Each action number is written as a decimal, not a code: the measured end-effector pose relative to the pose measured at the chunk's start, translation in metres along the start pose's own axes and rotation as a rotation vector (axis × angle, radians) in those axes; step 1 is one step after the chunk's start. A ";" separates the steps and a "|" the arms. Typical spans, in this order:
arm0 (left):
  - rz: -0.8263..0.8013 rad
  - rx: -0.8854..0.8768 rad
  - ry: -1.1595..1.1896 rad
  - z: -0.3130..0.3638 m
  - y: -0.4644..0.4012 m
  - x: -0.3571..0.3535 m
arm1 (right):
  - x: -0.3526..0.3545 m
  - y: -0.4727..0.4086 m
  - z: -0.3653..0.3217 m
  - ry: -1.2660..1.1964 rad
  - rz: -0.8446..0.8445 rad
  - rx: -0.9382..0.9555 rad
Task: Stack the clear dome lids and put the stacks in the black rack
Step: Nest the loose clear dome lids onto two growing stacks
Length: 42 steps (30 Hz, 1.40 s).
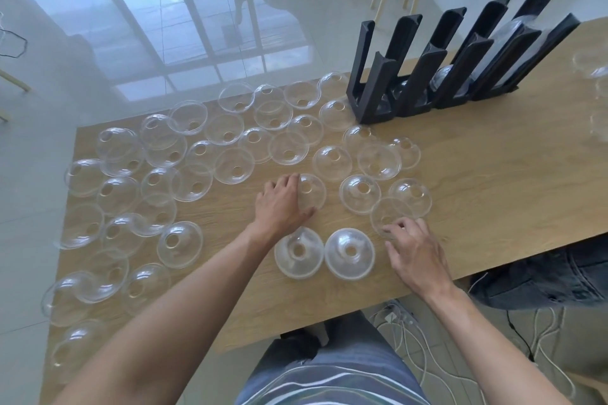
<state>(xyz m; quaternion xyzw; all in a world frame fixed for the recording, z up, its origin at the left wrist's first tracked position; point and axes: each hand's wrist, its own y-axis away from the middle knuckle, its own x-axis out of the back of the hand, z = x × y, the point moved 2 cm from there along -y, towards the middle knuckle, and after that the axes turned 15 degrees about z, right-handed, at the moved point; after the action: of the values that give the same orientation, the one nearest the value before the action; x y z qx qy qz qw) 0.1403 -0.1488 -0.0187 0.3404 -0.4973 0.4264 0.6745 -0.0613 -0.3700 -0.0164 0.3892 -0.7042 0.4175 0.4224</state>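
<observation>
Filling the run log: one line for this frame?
left hand grips dome lid | right hand touches another lid | black rack partly loaded | loose lids cover table
</observation>
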 end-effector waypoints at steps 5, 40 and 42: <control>0.041 -0.010 -0.001 0.000 -0.001 -0.007 | 0.004 0.002 0.000 -0.048 0.058 0.021; 0.118 0.121 0.369 -0.018 0.137 0.016 | 0.011 0.039 -0.035 -0.697 0.027 -0.954; 0.103 0.124 0.361 -0.017 0.138 0.012 | 0.014 0.041 -0.041 -0.566 0.011 -0.737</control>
<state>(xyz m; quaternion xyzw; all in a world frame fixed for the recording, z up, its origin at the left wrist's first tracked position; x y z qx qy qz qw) 0.0225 -0.0756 -0.0070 0.2735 -0.3578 0.5445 0.7076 -0.0920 -0.3209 -0.0018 0.3082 -0.8951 0.0192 0.3217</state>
